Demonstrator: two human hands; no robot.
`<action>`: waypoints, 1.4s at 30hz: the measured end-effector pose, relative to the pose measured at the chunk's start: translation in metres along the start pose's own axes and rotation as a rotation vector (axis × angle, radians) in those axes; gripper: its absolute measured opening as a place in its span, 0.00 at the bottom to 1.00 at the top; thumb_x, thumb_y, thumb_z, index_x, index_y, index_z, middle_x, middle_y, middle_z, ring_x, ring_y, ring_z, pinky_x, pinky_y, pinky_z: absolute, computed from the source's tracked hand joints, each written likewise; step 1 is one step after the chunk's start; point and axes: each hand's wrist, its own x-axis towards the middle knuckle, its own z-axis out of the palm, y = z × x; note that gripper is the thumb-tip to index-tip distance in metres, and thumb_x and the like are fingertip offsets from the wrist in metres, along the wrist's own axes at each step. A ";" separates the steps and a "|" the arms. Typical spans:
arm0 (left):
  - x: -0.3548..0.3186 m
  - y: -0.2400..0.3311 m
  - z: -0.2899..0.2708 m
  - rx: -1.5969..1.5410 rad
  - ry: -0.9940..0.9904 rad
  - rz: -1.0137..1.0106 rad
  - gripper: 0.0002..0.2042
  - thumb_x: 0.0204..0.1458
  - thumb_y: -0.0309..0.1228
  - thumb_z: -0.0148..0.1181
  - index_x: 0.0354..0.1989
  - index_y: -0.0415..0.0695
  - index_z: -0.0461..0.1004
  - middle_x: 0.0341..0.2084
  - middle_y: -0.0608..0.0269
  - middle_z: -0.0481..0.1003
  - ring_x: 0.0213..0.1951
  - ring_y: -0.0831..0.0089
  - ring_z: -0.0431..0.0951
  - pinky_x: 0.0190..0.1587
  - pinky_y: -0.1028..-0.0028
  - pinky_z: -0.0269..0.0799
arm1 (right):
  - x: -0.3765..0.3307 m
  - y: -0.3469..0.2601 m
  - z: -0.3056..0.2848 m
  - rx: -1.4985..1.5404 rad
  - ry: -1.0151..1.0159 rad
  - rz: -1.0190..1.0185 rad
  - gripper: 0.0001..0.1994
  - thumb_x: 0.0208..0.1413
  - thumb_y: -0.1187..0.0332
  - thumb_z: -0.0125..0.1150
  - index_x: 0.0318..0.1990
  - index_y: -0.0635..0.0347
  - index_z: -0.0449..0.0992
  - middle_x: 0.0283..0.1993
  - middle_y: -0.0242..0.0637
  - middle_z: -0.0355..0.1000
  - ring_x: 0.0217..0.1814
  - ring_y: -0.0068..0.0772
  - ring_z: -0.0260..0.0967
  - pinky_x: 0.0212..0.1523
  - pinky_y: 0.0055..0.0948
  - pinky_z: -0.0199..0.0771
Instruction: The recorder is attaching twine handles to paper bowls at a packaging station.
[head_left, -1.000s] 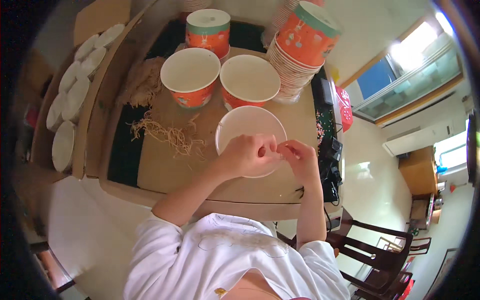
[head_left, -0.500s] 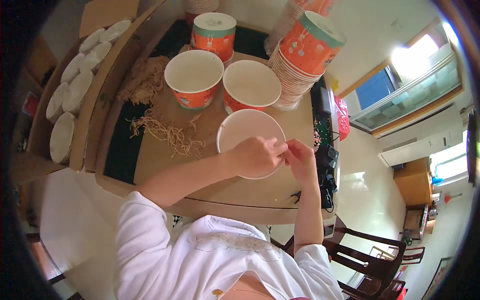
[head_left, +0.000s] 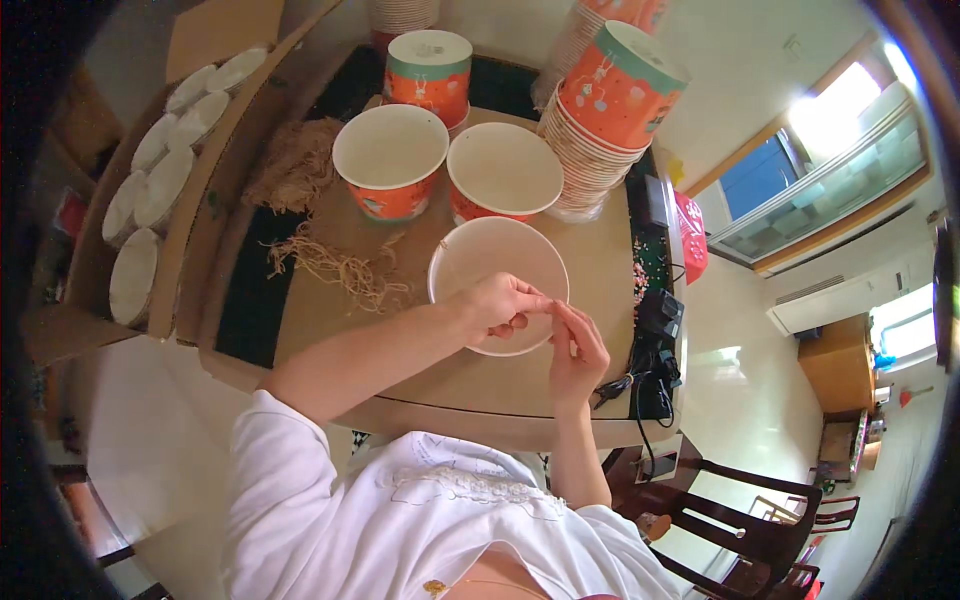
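view: head fisheye, looking steeply down from above
facing: table point(head_left: 600, 290), forearms entering from below
range: close
edges: bending toward rim

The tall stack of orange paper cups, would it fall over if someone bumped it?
Probably, yes. The stack of orange paper cups already leans to one side, so a nudge could tip it. Paper cups look light and empty, so they would likely slide easily on the table. They would probably crumple rather than break.

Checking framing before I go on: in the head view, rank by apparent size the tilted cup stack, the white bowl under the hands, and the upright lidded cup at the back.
1. Tilted cup stack
2. White bowl, nearly alike
3. Lidded cup
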 end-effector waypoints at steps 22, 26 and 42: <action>-0.003 -0.017 0.009 0.429 0.274 0.552 0.08 0.51 0.29 0.58 0.30 0.36 0.78 0.24 0.60 0.79 0.27 0.78 0.77 0.32 0.76 0.71 | 0.000 -0.007 -0.004 0.251 -0.002 0.341 0.04 0.53 0.79 0.60 0.35 0.63 0.74 0.28 0.27 0.70 0.28 0.11 0.65 0.28 0.13 0.66; -0.010 -0.012 0.012 0.511 0.245 0.553 0.08 0.51 0.29 0.59 0.30 0.36 0.79 0.23 0.59 0.79 0.26 0.77 0.78 0.31 0.76 0.71 | 0.000 -0.004 -0.004 0.222 -0.008 0.310 0.04 0.53 0.79 0.59 0.36 0.64 0.72 0.29 0.29 0.72 0.27 0.14 0.67 0.27 0.13 0.67; -0.018 -0.002 0.021 0.607 0.375 0.632 0.06 0.47 0.28 0.58 0.28 0.39 0.76 0.18 0.60 0.75 0.21 0.75 0.75 0.26 0.74 0.69 | 0.000 -0.003 -0.001 0.154 -0.053 0.231 0.06 0.50 0.79 0.62 0.36 0.63 0.74 0.31 0.29 0.71 0.28 0.14 0.65 0.28 0.16 0.67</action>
